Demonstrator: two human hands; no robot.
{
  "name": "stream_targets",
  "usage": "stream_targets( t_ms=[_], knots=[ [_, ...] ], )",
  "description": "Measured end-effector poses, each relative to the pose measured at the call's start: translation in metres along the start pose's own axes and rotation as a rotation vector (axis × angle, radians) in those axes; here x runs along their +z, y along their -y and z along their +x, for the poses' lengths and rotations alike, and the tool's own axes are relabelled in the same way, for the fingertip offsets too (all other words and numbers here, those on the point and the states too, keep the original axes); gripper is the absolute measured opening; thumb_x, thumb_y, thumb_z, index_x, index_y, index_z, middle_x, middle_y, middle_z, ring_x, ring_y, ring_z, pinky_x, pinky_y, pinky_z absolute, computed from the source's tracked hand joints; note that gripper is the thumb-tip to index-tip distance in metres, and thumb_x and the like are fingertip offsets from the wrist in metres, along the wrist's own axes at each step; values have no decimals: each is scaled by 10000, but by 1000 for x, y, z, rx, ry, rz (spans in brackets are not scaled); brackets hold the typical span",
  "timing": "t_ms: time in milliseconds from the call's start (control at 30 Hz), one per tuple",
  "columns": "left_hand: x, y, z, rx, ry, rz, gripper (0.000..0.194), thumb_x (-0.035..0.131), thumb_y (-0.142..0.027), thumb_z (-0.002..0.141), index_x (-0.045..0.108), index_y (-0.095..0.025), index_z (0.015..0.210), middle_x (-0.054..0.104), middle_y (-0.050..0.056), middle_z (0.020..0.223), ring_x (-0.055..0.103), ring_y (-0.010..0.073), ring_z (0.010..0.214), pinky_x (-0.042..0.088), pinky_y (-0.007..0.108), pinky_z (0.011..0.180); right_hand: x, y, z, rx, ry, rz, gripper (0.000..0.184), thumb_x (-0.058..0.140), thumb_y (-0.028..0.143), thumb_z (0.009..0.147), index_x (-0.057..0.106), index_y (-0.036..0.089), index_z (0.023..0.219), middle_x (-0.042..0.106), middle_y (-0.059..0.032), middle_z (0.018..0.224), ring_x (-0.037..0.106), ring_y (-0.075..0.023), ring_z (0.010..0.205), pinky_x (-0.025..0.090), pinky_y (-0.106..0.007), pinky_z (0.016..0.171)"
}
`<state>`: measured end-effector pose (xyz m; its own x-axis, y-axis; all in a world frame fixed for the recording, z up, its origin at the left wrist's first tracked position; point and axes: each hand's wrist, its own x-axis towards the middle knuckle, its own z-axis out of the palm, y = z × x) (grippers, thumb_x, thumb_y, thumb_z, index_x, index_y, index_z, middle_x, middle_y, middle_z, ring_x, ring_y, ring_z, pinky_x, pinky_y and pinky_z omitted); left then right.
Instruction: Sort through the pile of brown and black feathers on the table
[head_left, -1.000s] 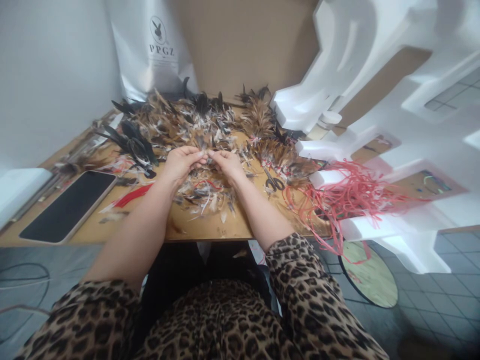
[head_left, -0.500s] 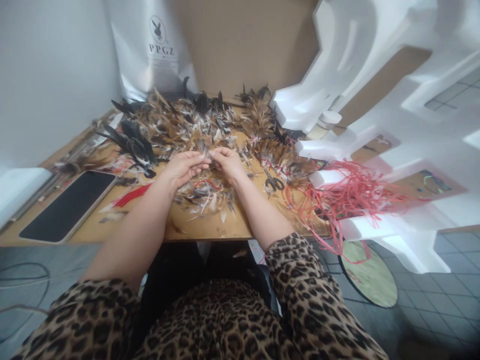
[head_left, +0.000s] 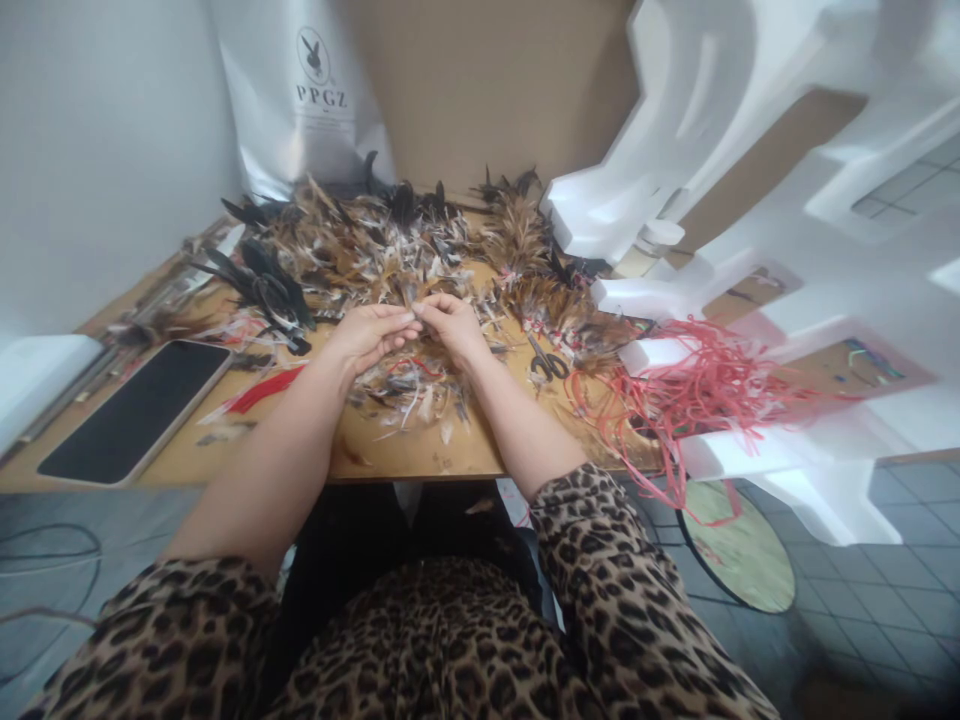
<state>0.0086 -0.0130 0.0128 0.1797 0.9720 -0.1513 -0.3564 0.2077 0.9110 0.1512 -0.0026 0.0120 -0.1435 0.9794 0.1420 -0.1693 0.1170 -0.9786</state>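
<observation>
Over the middle of the table, my left hand (head_left: 375, 335) and my right hand (head_left: 452, 325) meet fingertip to fingertip. Both pinch at a small tuft of brown-grey feathers (head_left: 410, 290), which blends into the pile behind, so its lower end is hidden by my fingers. A large heap of brown, white and black feathers (head_left: 360, 240) lies just beyond my hands. Loose small feathers (head_left: 427, 400) and a bit of red string are scattered below them. Black-handled scissors (head_left: 549, 363) rest to the right of my right hand.
A phone (head_left: 139, 410) lies at the left, near a red strip (head_left: 266, 388) and dark long feathers (head_left: 262, 285). Bundled brown feathers (head_left: 559, 310) sit at the right, beside tangled pink-red ribbon (head_left: 697, 390) over white foam pieces (head_left: 795, 450). A silver bag (head_left: 300, 120) stands behind.
My fingers stay pinched together and shift only slightly; less of the feather tuft shows above them. The things on the table keep their places.
</observation>
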Motion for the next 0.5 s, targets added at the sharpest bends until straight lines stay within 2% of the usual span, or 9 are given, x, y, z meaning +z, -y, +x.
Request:
stream_targets(
  t_ms=[200, 300, 367, 500],
  knots=[
    [-2, 1, 1, 3, 6, 33, 72, 688, -76, 665, 673, -59, 734, 679, 87, 652, 619, 81, 509, 462, 113, 445, 4, 0, -1, 10, -28, -49, 298, 699, 408, 600, 565, 151, 671, 512, 59, 535, 412, -46, 490, 338, -181, 487],
    [-6, -1, 2, 49, -33, 9, 78, 691, -89, 667, 659, -69, 735, 683, 85, 685, 622, 85, 519, 462, 125, 446, 0, -5, 3, -36, -34, -104, 281, 659, 415, 647, 598, 150, 716, 540, 47, 565, 422, -55, 502, 362, -193, 514],
    [-9, -3, 5, 92, -93, -45, 86, 694, -95, 665, 643, -80, 733, 686, 80, 716, 627, 85, 541, 456, 125, 449, -6, -8, 6, -105, -39, -218, 250, 631, 391, 679, 616, 148, 734, 577, 30, 617, 461, -69, 552, 397, -208, 573],
    [-14, -7, 9, 157, -196, -136, 83, 685, -105, 673, 630, -95, 733, 680, 55, 726, 603, 61, 529, 417, 110, 426, -15, -11, 7, -239, -2, -590, 167, 585, 309, 723, 630, 148, 717, 622, -4, 718, 528, -106, 683, 428, -245, 705]
  ],
)
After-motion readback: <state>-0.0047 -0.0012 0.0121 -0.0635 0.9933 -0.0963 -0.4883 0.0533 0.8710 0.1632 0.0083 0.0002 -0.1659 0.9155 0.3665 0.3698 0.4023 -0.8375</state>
